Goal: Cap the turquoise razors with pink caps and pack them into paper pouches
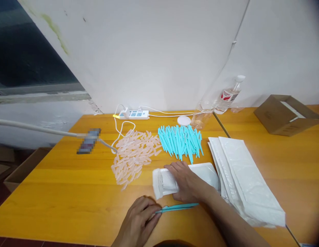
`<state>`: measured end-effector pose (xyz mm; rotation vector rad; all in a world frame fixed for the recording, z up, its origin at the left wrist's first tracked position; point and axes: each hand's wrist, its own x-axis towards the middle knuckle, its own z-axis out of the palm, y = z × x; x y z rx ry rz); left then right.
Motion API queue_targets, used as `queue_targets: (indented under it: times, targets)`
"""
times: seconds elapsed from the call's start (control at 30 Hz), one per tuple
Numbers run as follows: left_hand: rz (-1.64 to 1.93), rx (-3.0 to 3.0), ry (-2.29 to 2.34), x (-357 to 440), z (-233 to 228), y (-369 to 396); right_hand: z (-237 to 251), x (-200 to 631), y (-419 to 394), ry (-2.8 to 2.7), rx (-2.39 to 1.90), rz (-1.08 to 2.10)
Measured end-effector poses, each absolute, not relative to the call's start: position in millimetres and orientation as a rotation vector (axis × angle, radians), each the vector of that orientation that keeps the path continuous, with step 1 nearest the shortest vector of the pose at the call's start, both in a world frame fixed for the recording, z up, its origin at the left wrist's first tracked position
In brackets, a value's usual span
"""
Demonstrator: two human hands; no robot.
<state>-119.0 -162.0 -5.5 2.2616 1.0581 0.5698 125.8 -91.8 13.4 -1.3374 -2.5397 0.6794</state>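
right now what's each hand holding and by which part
The left hand pinches a teal tool at its left end. The right hand presses on a white pouch, near its open end.

two hands [185, 181], one power strip [133, 114], two bottles [227, 95], one cardboard box [286, 115]

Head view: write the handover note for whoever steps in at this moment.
Left hand: fingers pinch one teal stick by its end, flat on the table.
Right hand: pressing down on an open white pouch, mouth facing left.
Supplies: teal stick pile and clear cap pile behind the hands; empty pouch stack to the right.
Done: one pouch opened, one stick picked. No finished pouches can be told apart.
Left: the held stick is not yet in the pouch; both piles look large.
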Motion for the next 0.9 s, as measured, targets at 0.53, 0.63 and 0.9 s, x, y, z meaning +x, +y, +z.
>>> queue_targets:
  times: [0.53,0.63,0.9]
  targets:
    - [0.532,2.478,1.227,-112,21,-97,9,127,-93,-2.458,-1.254,0.714]
    - [0.682,2.440,1.239,-98,12,-110,5,125,-94,-2.467,-1.247,0.724]
    - [0.690,2.509,1.153,-121,-15,-166,6,123,-93,-2.474,-1.254,0.771]
